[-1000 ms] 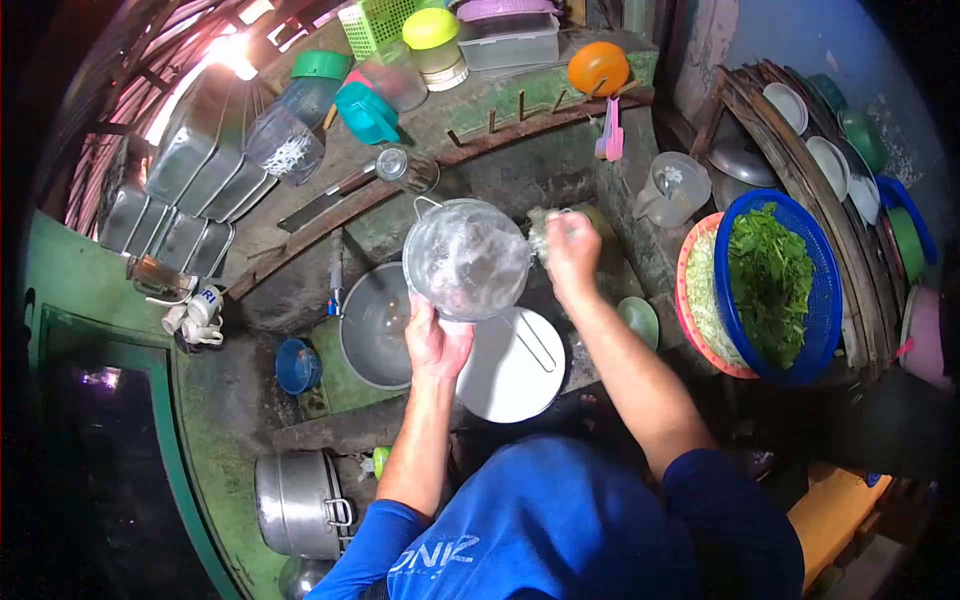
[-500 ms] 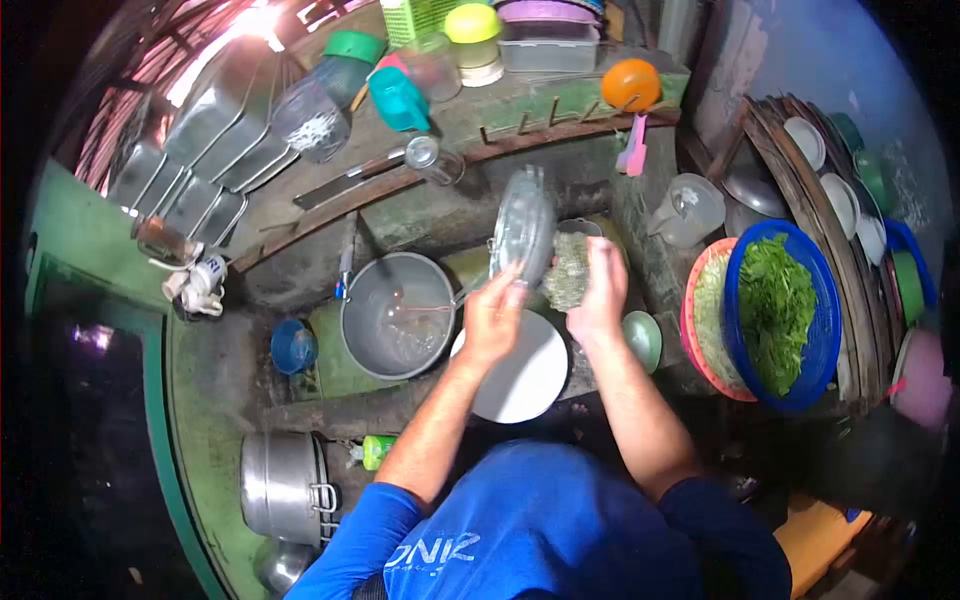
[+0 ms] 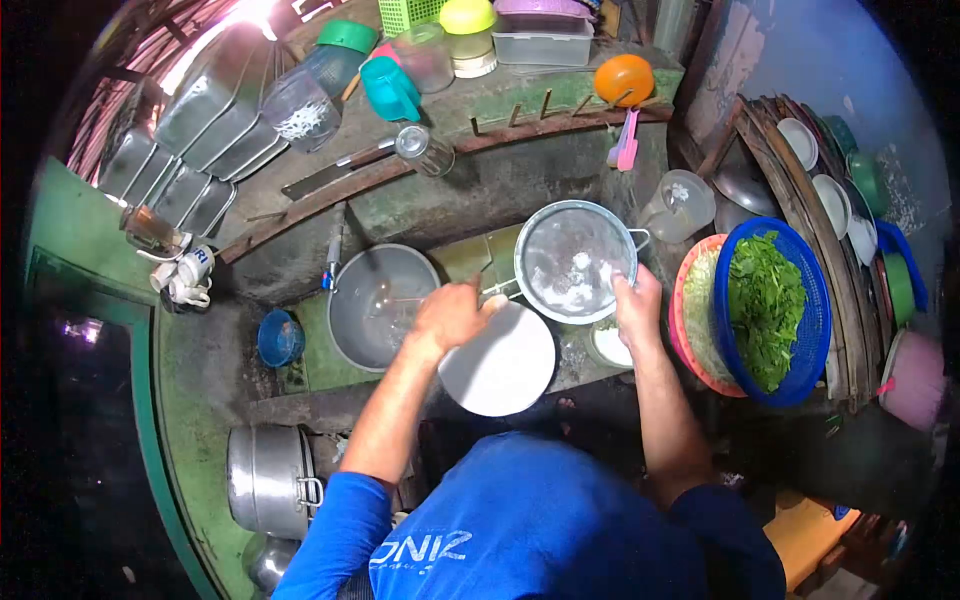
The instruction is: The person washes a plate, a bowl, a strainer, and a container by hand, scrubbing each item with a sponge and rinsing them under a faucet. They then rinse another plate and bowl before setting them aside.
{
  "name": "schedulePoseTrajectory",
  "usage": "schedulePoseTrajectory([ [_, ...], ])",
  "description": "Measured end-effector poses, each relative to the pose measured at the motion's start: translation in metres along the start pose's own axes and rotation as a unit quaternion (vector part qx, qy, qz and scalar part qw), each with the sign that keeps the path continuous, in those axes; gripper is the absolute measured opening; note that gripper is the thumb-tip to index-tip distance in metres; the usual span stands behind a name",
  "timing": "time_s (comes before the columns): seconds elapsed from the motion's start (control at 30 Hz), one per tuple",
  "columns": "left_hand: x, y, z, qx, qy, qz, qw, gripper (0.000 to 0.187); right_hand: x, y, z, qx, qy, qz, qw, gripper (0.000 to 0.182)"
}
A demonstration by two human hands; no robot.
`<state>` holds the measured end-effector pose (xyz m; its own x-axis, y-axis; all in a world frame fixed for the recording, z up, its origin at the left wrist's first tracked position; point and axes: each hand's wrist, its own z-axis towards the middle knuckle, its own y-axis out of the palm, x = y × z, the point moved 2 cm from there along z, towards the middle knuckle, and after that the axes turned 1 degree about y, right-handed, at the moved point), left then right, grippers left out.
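Observation:
A round metal sieve (image 3: 560, 245) with white lumps in its mesh is held roughly level over the sink area. My right hand (image 3: 637, 300) grips its right rim, thumb on top. My left hand (image 3: 455, 318) is closed around the sieve's handle (image 3: 502, 290) on the left. Just below and nearer me is a round white basin (image 3: 497, 365), its surface evenly white. Partly covered by the sieve and my right hand is a small bowl (image 3: 606, 346) with white contents. Left of my left hand stands a large grey pot (image 3: 350, 325) with a little liquid.
On the right are a blue basket (image 3: 822, 330) of green leaves and a pink basket (image 3: 688, 345) of pale shreds. A tap (image 3: 332, 265) and blue cup (image 3: 281, 338) are at left. A knife (image 3: 330, 172) and glass jar (image 3: 424, 150) lie along the back ledge.
The sieve has turned from standing on edge between my hands to nearly level, farther right. My left hand has moved left onto the handle, and my right hand has come down to the rim.

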<state>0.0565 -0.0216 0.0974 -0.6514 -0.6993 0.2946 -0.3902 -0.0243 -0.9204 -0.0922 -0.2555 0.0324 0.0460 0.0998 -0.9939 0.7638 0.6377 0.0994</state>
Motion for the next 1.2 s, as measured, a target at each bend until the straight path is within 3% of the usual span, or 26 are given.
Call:
schedulePoseTrajectory([
  [0.07,-0.005,0.019,0.004,-0.166,0.050,-0.286,0.942,0.036,-0.001,0.000,0.012,0.005,0.001,-0.078,0.997,0.019],
  [0.13,-0.006,0.039,-0.001,-0.223,-0.006,-0.447,0.866,0.022,0.005,0.002,0.023,0.036,-0.015,-0.153,0.987,0.035],
  [0.2,-0.011,0.057,-0.004,-0.204,-0.011,-0.452,0.868,0.019,-0.007,0.000,0.021,0.088,0.075,-0.039,0.993,0.038],
  [0.27,-0.012,0.063,-0.010,-0.136,-0.058,-0.524,0.839,0.022,-0.016,-0.004,0.014,0.037,0.081,0.183,0.979,0.044],
  [0.33,-0.006,0.066,-0.017,-0.143,-0.077,-0.514,0.843,0.025,-0.028,0.010,-0.002,-0.054,0.051,0.044,0.996,0.054],
  [0.37,0.001,0.062,-0.022,-0.161,-0.071,-0.524,0.833,0.027,-0.032,0.024,-0.002,-0.103,-0.101,-0.059,0.988,0.057],
  [0.4,0.011,0.057,-0.027,-0.180,-0.064,-0.534,0.824,0.030,-0.034,0.036,-0.004,-0.078,-0.182,-0.212,0.957,0.055],
  [0.43,0.023,0.048,-0.034,-0.187,-0.060,-0.484,0.853,0.034,-0.039,0.049,-0.002,-0.035,-0.245,-0.237,0.939,0.053],
  [0.47,0.026,0.061,-0.030,-0.193,-0.053,-0.528,0.825,0.036,-0.043,0.060,0.001,0.008,-0.307,-0.261,0.915,0.050],
  [0.53,0.040,0.078,-0.028,-0.149,0.016,-0.519,0.842,0.037,-0.026,0.079,0.012,0.049,-0.320,-0.294,0.899,0.041],
  [0.57,0.044,0.075,-0.026,-0.119,0.033,-0.511,0.850,0.038,-0.031,0.089,0.004,0.024,-0.302,-0.270,0.914,0.034],
  [0.63,0.040,0.061,-0.025,-0.104,-0.015,-0.550,0.829,0.038,-0.014,0.097,-0.003,-0.126,-0.305,-0.284,0.900,0.035],
  [0.67,0.035,0.054,-0.028,-0.092,-0.063,-0.584,0.804,0.037,-0.011,0.095,-0.006,-0.221,-0.302,-0.324,0.869,0.037],
  [0.73,0.032,0.058,-0.038,-0.138,-0.061,-0.537,0.830,0.038,-0.018,0.077,0.009,-0.366,-0.260,-0.408,0.795,0.040],
  [0.8,0.024,0.075,-0.040,-0.126,-0.045,-0.565,0.814,0.040,-0.048,0.071,0.005,-0.254,-0.235,-0.393,0.852,0.041],
  [0.83,0.026,0.075,-0.040,-0.128,-0.045,-0.565,0.814,0.040,-0.052,0.072,0.004,-0.168,-0.318,-0.326,0.874,0.040],
  [0.87,0.030,0.076,-0.040,-0.123,-0.042,-0.551,0.824,0.041,-0.048,0.076,0.005,-0.169,-0.316,-0.328,0.874,0.040],
  [0.93,0.039,0.072,-0.042,-0.121,-0.037,-0.537,0.834,0.041,-0.039,0.085,0.006,-0.163,-0.482,-0.363,0.781,0.035],
  [0.97,0.043,0.065,-0.045,-0.107,-0.045,-0.567,0.815,0.041,-0.036,0.084,0.011,-0.164,-0.476,-0.438,0.745,0.031],
  [1.0,0.046,0.061,-0.045,-0.092,-0.053,-0.598,0.795,0.042,-0.033,0.080,0.013,-0.160,-0.476,-0.439,0.745,0.031],
  [1.07,0.038,0.062,-0.041,-0.074,-0.069,-0.600,0.793,0.041,-0.038,0.078,0.013,-0.147,-0.339,-0.599,0.710,0.029],
  [1.13,0.034,0.070,-0.039,-0.087,-0.078,-0.589,0.799,0.041,-0.034,0.077,0.009,-0.276,-0.173,-0.633,0.702,0.034],
  [1.2,0.037,0.072,-0.037,-0.077,-0.052,-0.561,0.822,0.041,-0.033,0.080,-0.001,-0.295,-0.183,-0.431,0.833,0.039],
])
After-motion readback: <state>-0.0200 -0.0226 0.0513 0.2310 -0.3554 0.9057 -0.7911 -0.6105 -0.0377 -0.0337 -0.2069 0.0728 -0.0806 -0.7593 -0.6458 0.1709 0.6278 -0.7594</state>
